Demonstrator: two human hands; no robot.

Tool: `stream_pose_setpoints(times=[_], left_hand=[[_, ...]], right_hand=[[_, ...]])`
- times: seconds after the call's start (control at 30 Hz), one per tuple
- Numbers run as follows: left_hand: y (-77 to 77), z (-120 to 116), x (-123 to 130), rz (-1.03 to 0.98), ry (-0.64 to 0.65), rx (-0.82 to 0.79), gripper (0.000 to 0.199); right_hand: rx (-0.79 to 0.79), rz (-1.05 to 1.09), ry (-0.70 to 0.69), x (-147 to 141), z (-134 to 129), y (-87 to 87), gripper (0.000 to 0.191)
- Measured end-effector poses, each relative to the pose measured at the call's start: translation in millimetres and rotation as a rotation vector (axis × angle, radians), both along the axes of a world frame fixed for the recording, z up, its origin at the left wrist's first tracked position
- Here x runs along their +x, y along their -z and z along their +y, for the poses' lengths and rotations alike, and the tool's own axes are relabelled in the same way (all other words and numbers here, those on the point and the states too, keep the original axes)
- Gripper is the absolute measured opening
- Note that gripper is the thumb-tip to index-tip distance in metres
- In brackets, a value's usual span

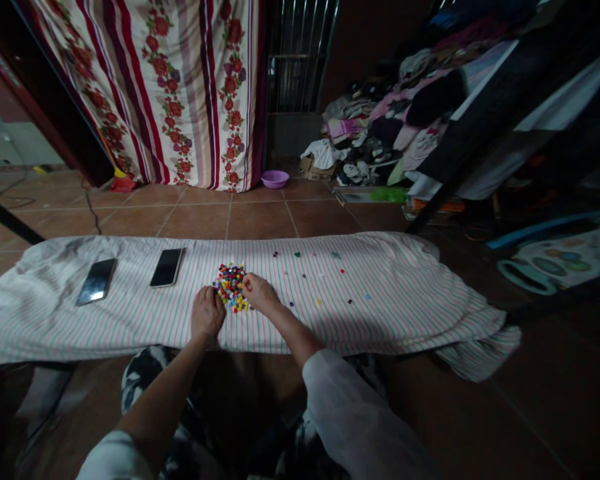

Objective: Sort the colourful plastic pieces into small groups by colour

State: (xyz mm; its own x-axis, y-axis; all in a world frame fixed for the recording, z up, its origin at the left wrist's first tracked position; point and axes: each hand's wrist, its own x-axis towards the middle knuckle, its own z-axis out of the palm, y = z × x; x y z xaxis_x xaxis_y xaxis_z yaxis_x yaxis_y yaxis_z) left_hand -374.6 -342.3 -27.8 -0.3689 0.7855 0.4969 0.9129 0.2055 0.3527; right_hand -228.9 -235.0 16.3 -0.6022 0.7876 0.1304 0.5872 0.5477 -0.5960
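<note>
Nearest the lens, a pale sleeve [360, 420] is seen on the right arm and a second pale sleeve [114, 459] on the left, with black-and-white patterned clothing [145, 380] over the lap below. Both forearms are stretched out over a striped sheet [375, 320], laid in a long rumpled bundle. The left hand [207, 313] is planted knuckles up, its fingers curled down at the pile's near-left edge. The right hand [258, 293] is drawn narrow, its fingertips [246, 285] pressed against the pile's right side. Whether any bead is pinched cannot be told, as the fingertips are mostly hidden. Between the two hands, one tight pile of small multicoloured beads [231, 288] is gathered, apparently hemmed in so that it is kept from spreading; the beads in it are too many to count. To the right, roughly twenty stray beads [305, 273] are scattered singly along the sheet, and the count is only approximate. Two smartphones are laid screen up at the left, the first smartphone [97, 282] and the second smartphone [167, 267], seemingly kept well aside from the beads. Beyond, one purple basin [275, 179] is set on the tile floor [255, 220], a floral curtain [155, 87] is hung behind it, and one large heap of clothing [380, 127] is piled to the right.
</note>
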Motion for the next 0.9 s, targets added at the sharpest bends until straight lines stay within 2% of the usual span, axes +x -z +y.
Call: stream_pose_setpoints(times=[0.23, 0.43, 0.53, 0.67, 0.77, 0.9], left_hand=[[-0.3, -0.8, 0.1, -0.01, 0.014, 0.015, 0.015], [1.6, -0.6, -1.3, 0.028, 0.012, -0.01, 0.016], [2.1, -0.6, -1.0, 0.055, -0.002, -0.01, 0.018], [1.6, -0.8, -0.6, 0.058, 0.003, 0.001, 0.018], [0.6, -0.8, -0.6, 0.053, -0.003, 0.005, 0.017], [-0.8, -0.7, -0.2, 0.061, -0.001, 0.013, 0.017]], right_hand=[[-0.05, 0.035, -0.033, -7.5, -1.5, -0.8, 0.011], [-0.082, 0.011, 0.075, -4.6, 2.4, -2.0, 0.01], [-0.082, 0.012, 0.035, -6.6, 3.6, -0.5, 0.009], [-0.114, 0.119, 0.003, -9.2, 6.5, 2.4, 0.008], [-0.142, 0.169, 0.015, -4.3, 9.7, 4.0, 0.007], [-0.107, 0.112, 0.063, 10.0, 15.5, 6.6, 0.008]])
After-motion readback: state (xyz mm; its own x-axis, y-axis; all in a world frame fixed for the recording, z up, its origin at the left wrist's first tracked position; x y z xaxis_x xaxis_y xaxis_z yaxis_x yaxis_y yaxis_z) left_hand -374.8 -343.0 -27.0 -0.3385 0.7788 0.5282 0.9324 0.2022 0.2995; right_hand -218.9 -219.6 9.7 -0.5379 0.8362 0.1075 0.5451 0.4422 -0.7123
